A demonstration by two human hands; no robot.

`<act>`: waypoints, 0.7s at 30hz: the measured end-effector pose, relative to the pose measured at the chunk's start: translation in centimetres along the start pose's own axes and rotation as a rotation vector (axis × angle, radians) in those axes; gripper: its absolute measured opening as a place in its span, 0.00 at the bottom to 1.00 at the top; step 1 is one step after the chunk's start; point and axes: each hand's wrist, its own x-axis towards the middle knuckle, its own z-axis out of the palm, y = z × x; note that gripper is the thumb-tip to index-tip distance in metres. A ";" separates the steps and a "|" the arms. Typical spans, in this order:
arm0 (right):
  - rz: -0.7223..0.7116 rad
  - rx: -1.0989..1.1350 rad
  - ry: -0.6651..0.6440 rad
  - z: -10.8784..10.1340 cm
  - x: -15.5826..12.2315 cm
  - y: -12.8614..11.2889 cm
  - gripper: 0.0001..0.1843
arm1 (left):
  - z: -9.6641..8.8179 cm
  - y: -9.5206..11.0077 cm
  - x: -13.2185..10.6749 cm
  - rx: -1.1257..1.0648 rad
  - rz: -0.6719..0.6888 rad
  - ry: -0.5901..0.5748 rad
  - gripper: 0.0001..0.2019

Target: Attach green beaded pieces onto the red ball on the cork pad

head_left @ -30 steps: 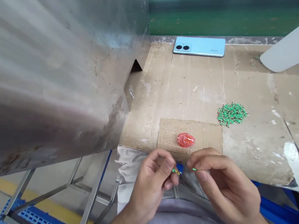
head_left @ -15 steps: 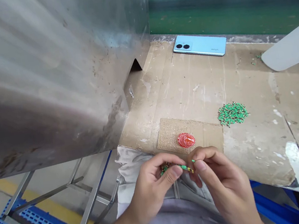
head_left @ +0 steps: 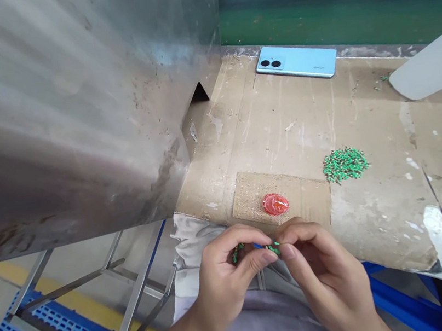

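Fingers (head_left: pixel 256 262) of left hand (head_left: pixel 223 289) and right hand (head_left: pixel 330 282) pinch tiny green parts (head_left: pixel 273 247) past the bench (head_left: pixel 281 123) edge; a slip could scatter them.

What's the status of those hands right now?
Left hand, right hand both pinching small green part. Red disc beyond, apart. Hands unobstructed.

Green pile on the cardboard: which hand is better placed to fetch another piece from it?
Probably the right hand: the green pile lies on its side, ahead and to the right. The left hand cups green pieces and would have to cross over.
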 end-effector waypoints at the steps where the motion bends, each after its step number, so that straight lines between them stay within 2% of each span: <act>1: 0.012 0.010 -0.005 -0.1 0.1 -0.2 0.05 | 0.0 0.0 0.0 -0.011 0.011 0.002 0.04; 4: 0.060 0.029 -0.059 -0.4 0.4 -0.6 0.06 | 0.0 0.1 0.0 -0.010 0.040 -0.003 0.02; 10: 0.128 0.047 -0.131 -1.2 0.8 -1.1 0.09 | -0.2 -0.4 0.0 0.009 0.119 -0.038 0.05; 21: 0.171 0.041 -0.215 -1.9 1.1 -1.3 0.10 | -0.4 -0.4 0.2 -0.004 0.107 -0.097 0.07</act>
